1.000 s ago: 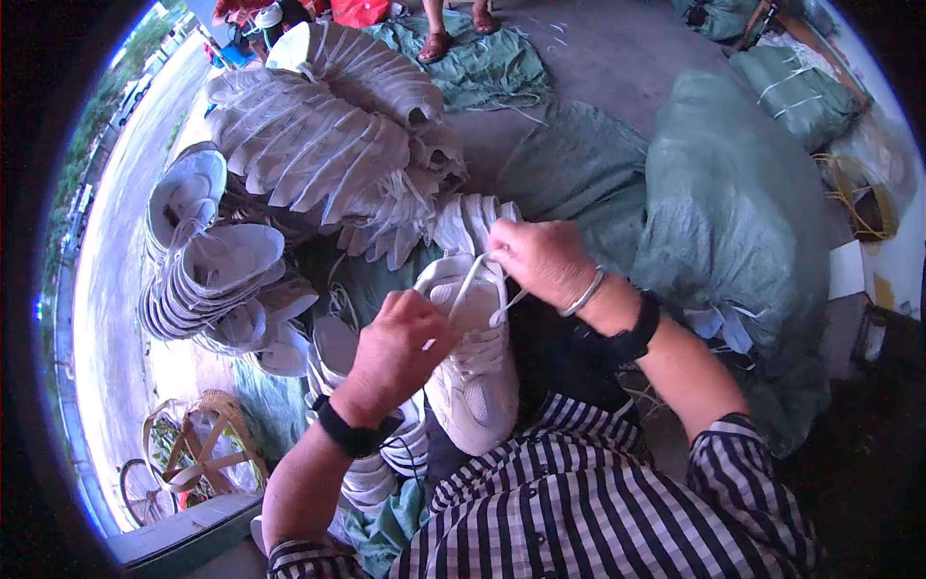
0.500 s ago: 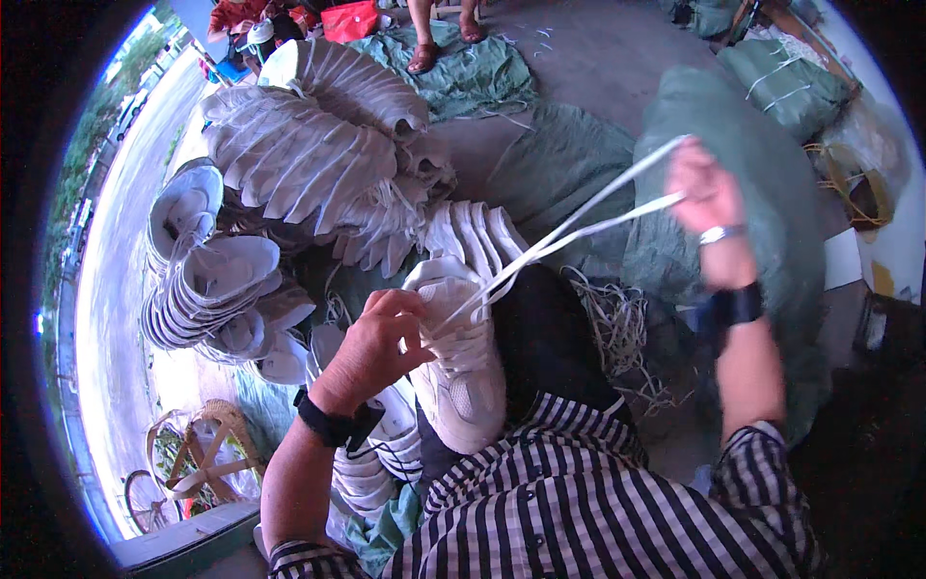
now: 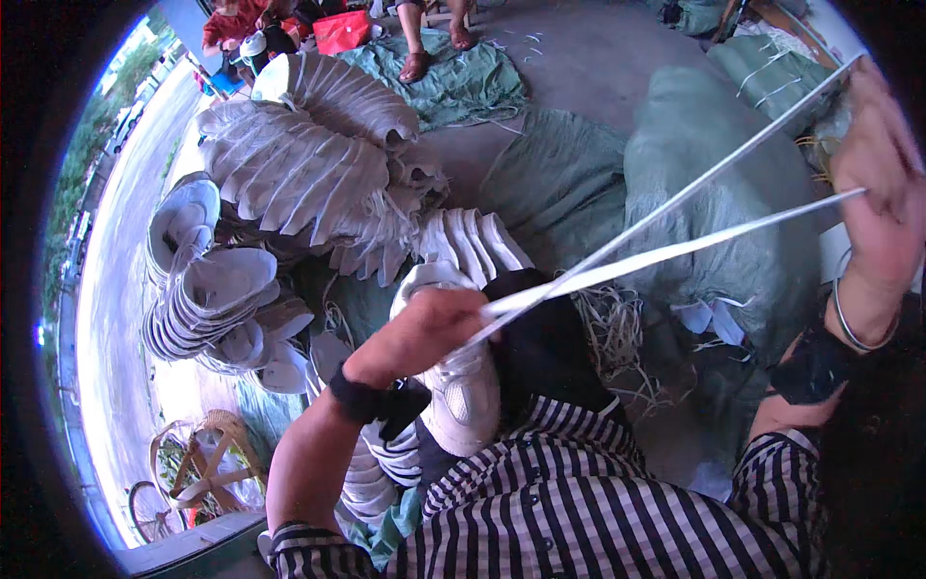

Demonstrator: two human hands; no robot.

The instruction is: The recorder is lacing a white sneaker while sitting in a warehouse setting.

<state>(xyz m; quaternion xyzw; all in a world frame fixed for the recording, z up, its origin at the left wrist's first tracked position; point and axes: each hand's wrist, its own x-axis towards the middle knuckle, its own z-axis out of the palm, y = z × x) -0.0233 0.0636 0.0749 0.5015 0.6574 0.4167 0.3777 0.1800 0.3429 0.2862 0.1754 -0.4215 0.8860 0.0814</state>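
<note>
A white sneaker (image 3: 461, 410) sits on my lap, toe toward me. My left hand (image 3: 429, 328) lies over its upper, hiding part of the eyelets. Its fingers are closed at the spot where the white shoelace (image 3: 666, 253) leaves the shoe. Out at the far right, my right hand (image 3: 883, 159) is closed on the other end of the shoelace, somewhat smeared by motion. Two strands run taut between the hands and cross close to the sneaker.
Stacked white shoe uppers (image 3: 299, 174) lie ahead and left, with more nested uppers (image 3: 207, 304) nearer. Loose laces (image 3: 612, 333) hang right of my knee. Big green sacks (image 3: 714, 164) stand at right. Another person's feet (image 3: 415, 66) rest on a green sheet (image 3: 482, 87).
My right hand has swung outward to the far right, drawing the lace strands longer. My left hand has moved right across the sneaker, and its fingers have closed at the lace.
</note>
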